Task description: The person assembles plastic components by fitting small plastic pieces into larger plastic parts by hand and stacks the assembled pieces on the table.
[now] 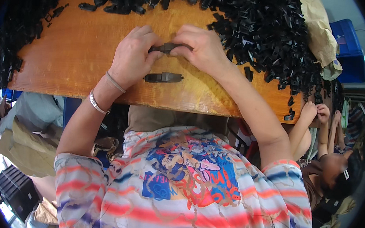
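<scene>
A long, narrow black plastic part, perhaps a clip or buckle, is held level just above the table. My left hand pinches its left end between thumb and fingers. At the other end, my right hand is closed in the same kind of pinch, and the fingers hide much of that end. Close to the table's near edge, below my hands, lies a second black plastic part of similar shape, touched by neither hand.
Heaps of black plastic parts cover the wooden table's far side and both ends. A brown paper bag and a blue bin stand at the far right. Another person's hands work at the right edge.
</scene>
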Tool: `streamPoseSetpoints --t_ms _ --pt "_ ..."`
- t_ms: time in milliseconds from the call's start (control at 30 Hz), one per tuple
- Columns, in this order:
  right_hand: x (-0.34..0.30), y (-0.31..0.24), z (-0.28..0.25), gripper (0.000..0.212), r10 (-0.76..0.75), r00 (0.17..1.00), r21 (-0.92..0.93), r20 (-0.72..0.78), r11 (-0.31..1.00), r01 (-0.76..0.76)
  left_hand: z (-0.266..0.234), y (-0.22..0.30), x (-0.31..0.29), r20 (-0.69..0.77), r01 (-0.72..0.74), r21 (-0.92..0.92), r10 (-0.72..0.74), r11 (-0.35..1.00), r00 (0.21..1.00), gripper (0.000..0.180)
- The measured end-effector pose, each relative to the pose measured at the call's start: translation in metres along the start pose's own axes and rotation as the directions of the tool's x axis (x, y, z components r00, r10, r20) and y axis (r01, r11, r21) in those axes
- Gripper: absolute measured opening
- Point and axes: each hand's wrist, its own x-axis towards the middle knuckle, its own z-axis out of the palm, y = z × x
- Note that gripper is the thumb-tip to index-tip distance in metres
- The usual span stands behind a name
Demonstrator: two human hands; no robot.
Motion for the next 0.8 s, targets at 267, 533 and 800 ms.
streamPoseSetpoints --t_ms 267,533,800 --pt "-0.018 -0.021 -0.017 0.028 0.137 0.967 0.069 0.213 0.985 -0.155 -0.035 -0.003 0.025 0.512 0.429 -0.285 -0.242 0.857 0.824 0.022" --pt "-0.006 0.027 -0.06 0.028 0.281 0.959 -0.37 -0.03 0.888 -0.272 0.006 -0.035 0.089 -0.082 0.027 0.48 0.014 0.877 0.997 0.035" --pt "0.007 0.047 -0.05 0.02 0.4 0.91 -0.63 0.111 0.736 -0.247 0.017 -0.054 0.098 -0.056 0.094 0.574 -0.076 0.813 0.996 0.021"
